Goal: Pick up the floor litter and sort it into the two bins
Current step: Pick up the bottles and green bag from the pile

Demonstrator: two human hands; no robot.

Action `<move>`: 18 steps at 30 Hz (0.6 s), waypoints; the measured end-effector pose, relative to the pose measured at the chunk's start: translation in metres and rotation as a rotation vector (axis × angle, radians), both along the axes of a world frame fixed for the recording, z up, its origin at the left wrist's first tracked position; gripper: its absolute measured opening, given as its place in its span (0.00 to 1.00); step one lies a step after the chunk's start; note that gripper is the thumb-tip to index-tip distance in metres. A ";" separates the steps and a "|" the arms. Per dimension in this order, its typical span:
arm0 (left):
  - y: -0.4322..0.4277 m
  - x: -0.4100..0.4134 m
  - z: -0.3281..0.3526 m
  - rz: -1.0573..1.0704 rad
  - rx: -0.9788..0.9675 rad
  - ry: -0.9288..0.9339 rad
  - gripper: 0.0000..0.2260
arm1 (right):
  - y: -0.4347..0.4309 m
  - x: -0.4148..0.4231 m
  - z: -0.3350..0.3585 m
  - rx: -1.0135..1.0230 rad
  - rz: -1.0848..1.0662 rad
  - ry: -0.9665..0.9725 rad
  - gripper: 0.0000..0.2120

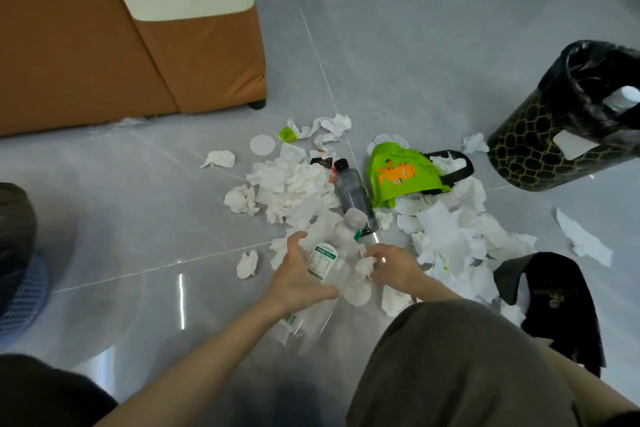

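judging the job as barely begun, with nearly all of the litter lying on the floor (415, 45) around the green bag (401, 173). seeing a brown sofa (121, 28) far up and to the left of that bag, not part of the sorting. finding a black bin (540, 146) with a gold pattern just to the right of the bag, lined in black and showing something pale inside, too unclear to name. taking the blue mesh basket (24, 291), far to the left of the bag at the frame edge, to be the second bin; not seeing into it. counting a wide spread of crumpled tissues (294, 184) on both sides of the bag and below it, none of them lifted yet. noting a black cloth (554, 302) below and to the right of the bag, and a dark bottle (351, 191) lying just to its left, touching the tissues. gripping a clear bottle (325, 260) below and left of the bag with the left hand (298, 274), thumb and fingers curled round its labelled body, low over the floor. pinching a tissue wad (363, 265) in the right hand (394, 267), fingertips closed on it, just beside the clear bottle. leaving a white disc (262, 145) up and to the left of the bag. expecting bottle and wad to be heading for separate bins, with many more trips needed after that.
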State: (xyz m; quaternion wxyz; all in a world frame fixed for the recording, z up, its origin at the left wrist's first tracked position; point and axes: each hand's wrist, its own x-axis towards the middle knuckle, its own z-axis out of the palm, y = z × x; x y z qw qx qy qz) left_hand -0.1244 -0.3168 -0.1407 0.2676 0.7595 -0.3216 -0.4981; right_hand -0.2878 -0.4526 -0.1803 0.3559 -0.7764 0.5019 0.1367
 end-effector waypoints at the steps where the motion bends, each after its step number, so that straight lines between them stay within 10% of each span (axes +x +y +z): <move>1: -0.005 0.002 0.009 -0.019 -0.030 -0.005 0.43 | -0.005 0.000 0.010 0.051 -0.149 -0.102 0.14; 8: -0.061 0.014 0.079 -0.144 -0.223 -0.146 0.43 | -0.053 0.010 0.127 0.609 -0.703 -0.827 0.10; 18: -0.192 -0.040 0.189 -0.287 -0.536 -0.246 0.43 | -0.126 -0.038 0.252 -0.240 -0.728 -0.956 0.11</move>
